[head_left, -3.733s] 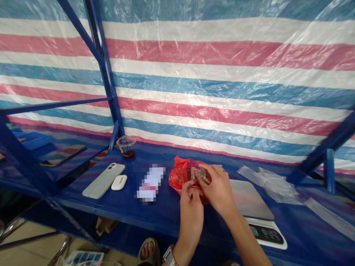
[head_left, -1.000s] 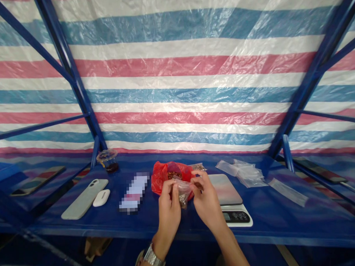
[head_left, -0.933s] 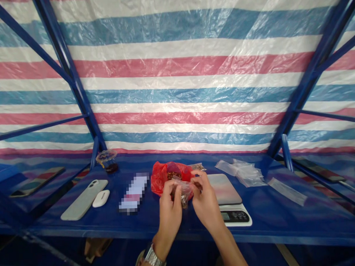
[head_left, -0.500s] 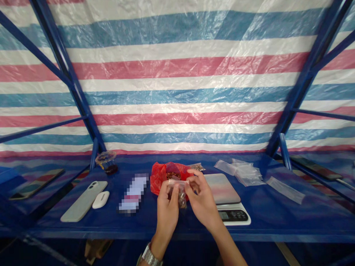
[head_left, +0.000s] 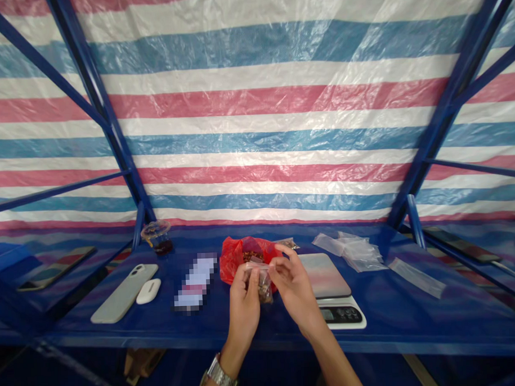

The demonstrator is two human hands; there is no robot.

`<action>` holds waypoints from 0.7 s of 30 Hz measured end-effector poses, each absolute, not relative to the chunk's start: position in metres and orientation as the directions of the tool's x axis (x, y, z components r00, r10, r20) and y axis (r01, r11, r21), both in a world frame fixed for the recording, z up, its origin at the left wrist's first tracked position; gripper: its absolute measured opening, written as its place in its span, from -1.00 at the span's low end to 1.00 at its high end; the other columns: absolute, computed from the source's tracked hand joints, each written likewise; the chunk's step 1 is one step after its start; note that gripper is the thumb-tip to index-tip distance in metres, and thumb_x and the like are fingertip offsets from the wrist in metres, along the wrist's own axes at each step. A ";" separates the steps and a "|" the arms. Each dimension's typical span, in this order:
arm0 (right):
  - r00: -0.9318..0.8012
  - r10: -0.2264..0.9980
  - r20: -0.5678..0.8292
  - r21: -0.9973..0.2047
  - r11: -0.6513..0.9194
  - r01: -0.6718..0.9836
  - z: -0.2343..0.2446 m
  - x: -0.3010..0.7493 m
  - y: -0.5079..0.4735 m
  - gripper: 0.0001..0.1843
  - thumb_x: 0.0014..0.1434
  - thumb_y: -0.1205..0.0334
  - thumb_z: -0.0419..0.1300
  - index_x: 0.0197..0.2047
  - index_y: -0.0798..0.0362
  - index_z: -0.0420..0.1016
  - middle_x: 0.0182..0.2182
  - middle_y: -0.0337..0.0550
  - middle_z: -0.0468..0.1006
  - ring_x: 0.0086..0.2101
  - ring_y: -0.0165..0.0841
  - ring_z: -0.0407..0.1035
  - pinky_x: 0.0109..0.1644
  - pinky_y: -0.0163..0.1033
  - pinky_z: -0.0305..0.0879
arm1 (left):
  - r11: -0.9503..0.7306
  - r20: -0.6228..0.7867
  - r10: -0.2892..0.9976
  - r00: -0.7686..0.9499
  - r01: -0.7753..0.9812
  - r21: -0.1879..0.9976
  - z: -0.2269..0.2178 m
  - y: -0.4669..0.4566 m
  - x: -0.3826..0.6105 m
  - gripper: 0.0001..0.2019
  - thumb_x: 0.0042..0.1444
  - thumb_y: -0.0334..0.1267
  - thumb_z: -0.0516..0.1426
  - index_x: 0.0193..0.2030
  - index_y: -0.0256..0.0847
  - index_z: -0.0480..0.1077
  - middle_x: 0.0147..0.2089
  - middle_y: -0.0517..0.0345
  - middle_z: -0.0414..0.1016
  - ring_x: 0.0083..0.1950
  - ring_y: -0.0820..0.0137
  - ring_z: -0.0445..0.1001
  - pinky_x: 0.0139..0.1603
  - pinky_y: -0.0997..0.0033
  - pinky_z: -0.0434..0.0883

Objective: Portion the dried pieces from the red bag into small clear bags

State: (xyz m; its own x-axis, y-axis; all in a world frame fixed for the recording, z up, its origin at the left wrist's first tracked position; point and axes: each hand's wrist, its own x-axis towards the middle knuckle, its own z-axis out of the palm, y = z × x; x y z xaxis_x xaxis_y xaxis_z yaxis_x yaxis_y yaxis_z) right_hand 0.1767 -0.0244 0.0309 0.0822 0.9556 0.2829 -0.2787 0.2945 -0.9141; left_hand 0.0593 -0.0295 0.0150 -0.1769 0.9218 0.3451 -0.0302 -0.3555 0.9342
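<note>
My left hand [head_left: 243, 299] and my right hand [head_left: 293, 287] both pinch the top edge of a small clear plastic bag [head_left: 263, 280] with brown pieces in it, held just above the blue shelf [head_left: 262, 322]. Right behind the hands lies an open red plastic bag [head_left: 234, 256] with more brown pieces inside. A digital kitchen scale [head_left: 328, 283] stands immediately right of my right hand.
A phone [head_left: 123, 285] and a white earbud case [head_left: 148, 291] lie at the left, a blurred packet [head_left: 195, 282] beside them, a small plastic cup [head_left: 156, 236] behind. Empty clear bags [head_left: 352, 249] lie at the right. Blue frame posts and a striped tarp stand behind.
Both hands have stayed on the small clear bag; the right fingers slid leftward along its top edge, closer to the left hand. The view shifted slightly.
</note>
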 end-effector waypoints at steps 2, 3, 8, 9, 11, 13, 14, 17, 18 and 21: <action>0.071 0.961 0.266 -0.922 0.275 -0.271 0.033 0.177 -0.025 -0.35 0.13 -0.06 0.42 0.20 -0.07 0.32 -0.28 -0.25 0.55 -0.25 -0.33 0.50 -0.09 -0.22 0.43 | -0.356 0.348 0.919 -0.186 -0.013 0.934 0.017 -0.030 0.059 -0.66 0.30 0.07 0.15 -0.17 -0.19 0.48 -0.21 0.08 0.61 -0.16 0.29 0.57 -0.09 0.37 0.47; 0.056 0.964 0.260 -0.927 0.265 -0.264 0.034 0.177 -0.026 -0.34 0.12 -0.06 0.42 0.20 -0.07 0.33 -0.28 -0.25 0.56 -0.25 -0.32 0.51 -0.09 -0.21 0.44 | -0.354 0.346 0.919 -0.189 -0.012 0.935 0.017 -0.030 0.060 -0.66 0.31 0.08 0.14 -0.17 -0.19 0.48 -0.22 0.09 0.61 -0.17 0.30 0.57 -0.10 0.37 0.47; 0.128 0.946 0.297 -0.946 0.310 -0.096 0.042 0.203 -0.022 -0.50 0.14 -0.10 0.35 0.04 -0.02 0.45 -0.37 -0.22 0.59 -0.35 -0.26 0.52 -0.24 -0.19 0.45 | -0.365 0.356 0.908 -0.221 0.002 0.931 0.015 -0.032 0.068 -0.58 0.32 0.15 0.11 -0.01 -0.17 0.46 -0.03 0.00 0.61 -0.02 0.25 0.58 0.04 0.27 0.50; 0.217 0.927 0.307 -0.947 0.320 -0.027 0.041 0.214 -0.020 -0.51 0.13 -0.10 0.34 0.03 -0.01 0.46 -0.36 -0.19 0.60 -0.36 -0.24 0.53 -0.25 -0.18 0.44 | -0.372 0.363 0.901 -0.236 0.008 0.928 0.013 -0.032 0.069 -0.56 0.32 0.17 0.09 0.02 -0.17 0.45 0.01 -0.02 0.60 0.02 0.25 0.58 0.07 0.25 0.50; 0.389 0.866 0.315 -0.949 0.282 0.140 0.035 0.242 -0.014 -0.49 0.12 -0.11 0.30 0.05 0.00 0.46 -0.30 -0.11 0.63 -0.34 -0.19 0.55 -0.26 -0.14 0.44 | -0.373 0.363 0.896 -0.255 0.013 0.928 0.011 -0.032 0.072 -0.53 0.33 0.20 0.05 0.05 -0.17 0.44 0.01 -0.04 0.58 0.01 0.25 0.58 0.06 0.24 0.52; 0.475 0.821 0.317 -0.927 0.163 0.337 0.026 0.270 -0.008 -0.50 0.11 -0.08 0.27 0.04 0.02 0.50 -0.30 -0.07 0.65 -0.36 -0.15 0.54 -0.27 -0.11 0.42 | -0.356 0.347 0.903 -0.254 0.013 0.935 0.009 -0.032 0.073 -0.51 0.33 0.22 0.03 0.03 -0.17 0.44 -0.05 -0.02 0.58 -0.06 0.27 0.58 -0.04 0.27 0.55; 0.495 0.806 0.324 -0.899 0.100 0.426 0.020 0.281 -0.006 -0.52 0.11 -0.06 0.23 0.03 0.03 0.51 -0.31 -0.06 0.65 -0.36 -0.14 0.54 -0.25 -0.10 0.41 | -0.347 0.339 0.906 -0.253 0.014 0.938 0.009 -0.032 0.073 -0.51 0.33 0.22 0.03 0.02 -0.17 0.44 -0.08 -0.01 0.58 -0.09 0.28 0.58 -0.09 0.29 0.55; 0.485 0.766 0.422 -0.763 0.012 0.646 0.008 0.302 -0.005 -0.50 0.14 -0.04 0.16 0.04 0.08 0.54 -0.22 0.04 0.66 -0.29 -0.12 0.51 -0.13 -0.05 0.39 | -0.336 0.330 0.909 -0.254 0.021 0.942 0.009 -0.032 0.073 -0.52 0.33 0.22 0.04 0.00 -0.17 0.44 -0.14 0.03 0.56 -0.18 0.33 0.55 -0.15 0.35 0.54; 0.481 0.742 0.467 -0.724 0.009 0.690 0.006 0.305 -0.005 -0.50 0.16 -0.04 0.13 0.04 0.10 0.55 -0.18 0.09 0.66 -0.26 -0.10 0.50 -0.09 -0.03 0.38 | -0.340 0.334 0.908 -0.252 0.020 0.940 0.010 -0.033 0.073 -0.52 0.33 0.22 0.04 -0.01 -0.17 0.44 -0.16 0.05 0.55 -0.21 0.35 0.54 -0.16 0.36 0.53; 0.519 0.659 0.545 -0.688 -0.003 0.726 0.007 0.310 -0.007 -0.51 0.22 -0.04 0.07 0.00 0.12 0.58 -0.16 0.13 0.66 -0.21 -0.07 0.48 -0.04 -0.01 0.34 | -0.360 0.353 0.906 -0.231 0.015 0.933 0.011 -0.034 0.074 -0.54 0.34 0.21 0.03 -0.04 -0.17 0.44 -0.23 0.11 0.51 -0.29 0.39 0.48 -0.23 0.40 0.49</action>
